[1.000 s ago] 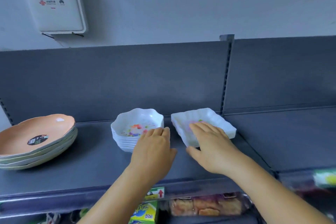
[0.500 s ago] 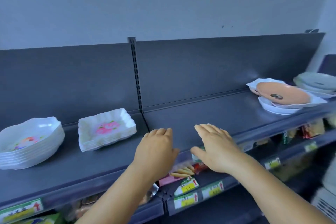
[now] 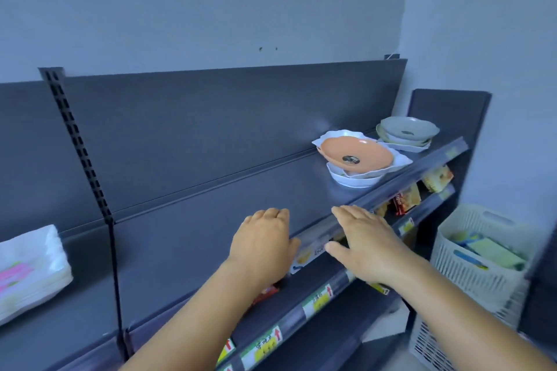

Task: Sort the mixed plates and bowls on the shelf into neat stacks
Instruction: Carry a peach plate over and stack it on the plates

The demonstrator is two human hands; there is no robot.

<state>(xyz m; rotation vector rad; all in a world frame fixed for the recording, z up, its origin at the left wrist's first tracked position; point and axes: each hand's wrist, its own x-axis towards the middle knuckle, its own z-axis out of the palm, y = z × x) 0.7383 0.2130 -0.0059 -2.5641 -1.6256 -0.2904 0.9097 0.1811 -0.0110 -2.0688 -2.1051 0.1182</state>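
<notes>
On the dark grey shelf (image 3: pixel 211 220), a mixed pile stands at the far right: an orange plate (image 3: pixel 355 153) lies on white wavy-edged dishes (image 3: pixel 355 181). Behind it sits a stack of grey-white plates (image 3: pixel 408 129). A neat stack of white rectangular dishes (image 3: pixel 27 268) with a pink pattern shows at the left edge. My left hand (image 3: pixel 262 244) and my right hand (image 3: pixel 364 241) hover empty over the shelf's front edge, fingers extended, well short of the mixed pile.
Lower shelves (image 3: pixel 316 301) hold snack packets and yellow price tags. A cream plastic basket (image 3: pixel 479 265) with packets stands at the lower right. A slotted upright (image 3: pixel 81 144) divides the back panel. The wall corner closes off the right end.
My view has swung right: the sorted white stacks slid off to the left and the mixed pile came nearer. Both hands left the white dishes and travel empty along the shelf.
</notes>
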